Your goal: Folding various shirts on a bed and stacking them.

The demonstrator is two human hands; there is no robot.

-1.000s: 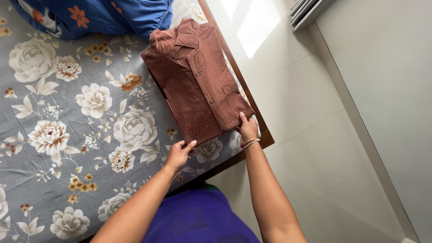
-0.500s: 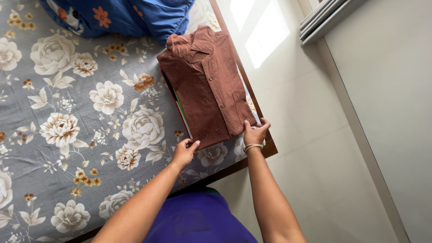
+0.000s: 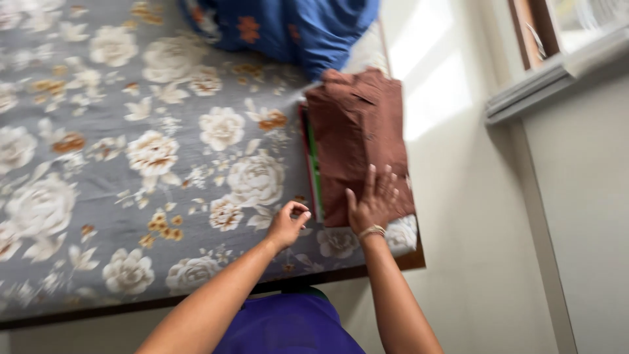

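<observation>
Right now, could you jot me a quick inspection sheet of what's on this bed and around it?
Surface: bed with a grey floral sheet, wooden edge at the near side.
Job's things: folded brown shirt on top of a stack of folded clothes at the bed's corner.
Clutter: blue flowered cloth at the far end.
Hands: right hand flat on the shirt, fingers spread; left hand loosely curled beside the stack, holding nothing.
Cables: nothing seen.
Surroundings: pale floor with a sunlit patch; window frame.

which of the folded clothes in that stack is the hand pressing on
The brown shirt on top of the stack: the right hand lies flat on its near end. The green and red garments beneath show only as thin edges on the stack's left side.
</observation>
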